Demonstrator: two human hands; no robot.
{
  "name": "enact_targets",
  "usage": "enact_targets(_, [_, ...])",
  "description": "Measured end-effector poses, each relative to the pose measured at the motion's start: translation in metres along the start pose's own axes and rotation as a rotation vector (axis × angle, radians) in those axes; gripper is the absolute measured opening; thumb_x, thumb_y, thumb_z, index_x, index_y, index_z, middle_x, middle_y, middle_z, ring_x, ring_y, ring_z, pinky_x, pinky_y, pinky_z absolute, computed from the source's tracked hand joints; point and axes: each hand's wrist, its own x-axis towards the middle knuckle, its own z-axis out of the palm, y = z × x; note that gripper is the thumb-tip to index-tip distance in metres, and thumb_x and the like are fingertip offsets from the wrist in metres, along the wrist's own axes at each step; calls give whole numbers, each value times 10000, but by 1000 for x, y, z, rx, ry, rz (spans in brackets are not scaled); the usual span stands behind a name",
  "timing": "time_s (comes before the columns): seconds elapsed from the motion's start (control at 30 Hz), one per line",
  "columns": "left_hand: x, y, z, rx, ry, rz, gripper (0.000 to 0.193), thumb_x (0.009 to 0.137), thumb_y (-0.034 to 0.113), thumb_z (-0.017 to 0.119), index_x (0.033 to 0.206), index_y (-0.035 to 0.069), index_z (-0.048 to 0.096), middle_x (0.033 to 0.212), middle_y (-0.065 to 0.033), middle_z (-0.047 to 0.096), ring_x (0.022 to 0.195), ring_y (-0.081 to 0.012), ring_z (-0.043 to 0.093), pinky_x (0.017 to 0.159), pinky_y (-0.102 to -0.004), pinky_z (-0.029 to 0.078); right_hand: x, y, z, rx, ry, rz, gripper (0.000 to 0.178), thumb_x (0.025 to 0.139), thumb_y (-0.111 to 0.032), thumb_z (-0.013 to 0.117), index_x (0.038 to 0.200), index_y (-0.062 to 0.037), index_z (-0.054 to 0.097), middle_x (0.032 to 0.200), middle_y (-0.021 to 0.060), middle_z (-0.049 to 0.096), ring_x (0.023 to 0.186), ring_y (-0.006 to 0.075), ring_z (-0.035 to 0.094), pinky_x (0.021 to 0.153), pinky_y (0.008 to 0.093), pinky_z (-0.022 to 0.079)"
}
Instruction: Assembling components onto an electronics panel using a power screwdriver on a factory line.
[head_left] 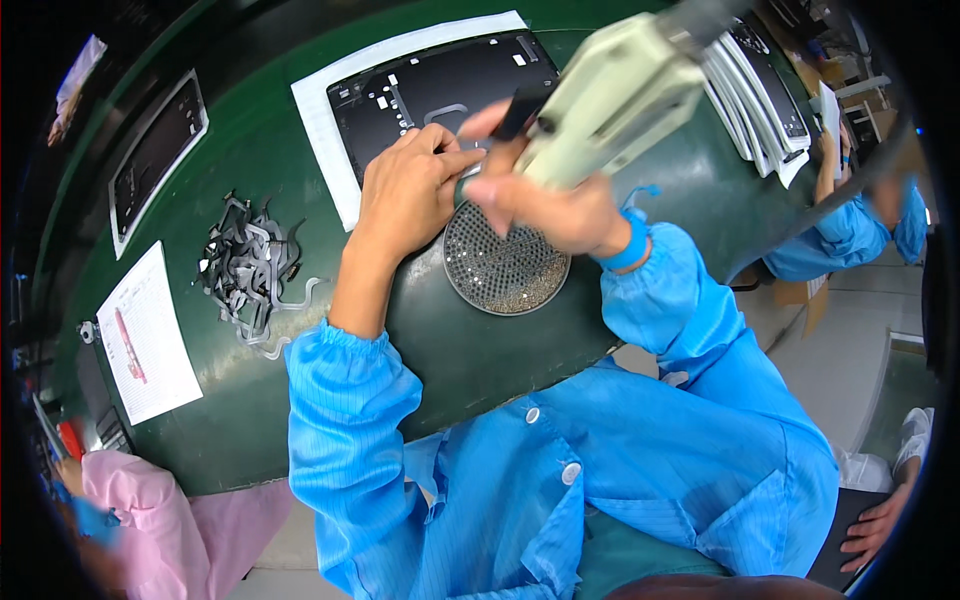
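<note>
My right hand (545, 205) grips the pale power screwdriver (610, 95) above the round screw dish (505, 270) mid-worktop, my left hand (405, 195) pinches near its tip, so next I line it up.

A white rectangular instruction sheet (148, 336) with a red marking and grey print lay on the green table (480, 350), well left of the round screw tray (505, 266). No packages or screens showed.
</note>
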Motion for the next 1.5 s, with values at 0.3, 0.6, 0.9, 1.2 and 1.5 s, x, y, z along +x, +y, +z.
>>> enact_targets(0.3, [1,9,-7,-5,-85,-115,313,707,16,597,960,157,714,803,-39,551,776,-243,553,676,-372,456,45,26,-27,-60,217,-72,312,759,44,659,1043,67,530,553,59,557,452,135,545,420,248,411])
enact_targets(0.6, [4,9,-7,8,-81,-103,296,718,26,576,942,157,719,804,-42,561,780,-247,566,668,-380,466,49,33,-32,-47,252,-40,267,740,12,687,987,32,588,566,29,587,464,99,559,421,223,419])
enact_targets(0.9, [4,11,-7,12,-81,-106,301,711,21,582,939,161,721,797,-42,558,766,-243,563,660,-378,464,46,35,-31,-90,234,-27,250,752,32,662,977,55,556,552,55,568,452,121,549,414,237,405])
enact_targets(1.2, [3,13,-9,8,-78,-108,309,706,18,584,944,161,719,797,-41,554,770,-241,561,664,-374,462,40,37,-22,-98,269,-1,220,748,36,658,944,45,557,587,50,571,475,115,548,430,237,421])
enact_targets(1.5, [1,10,-6,-4,-50,-67,281,685,1,592,902,131,714,813,-46,559,794,-250,561,679,-381,464,19,7,-13,-8,223,-36,331,784,37,649,1083,69,512,608,49,558,492,120,550,435,240,432])
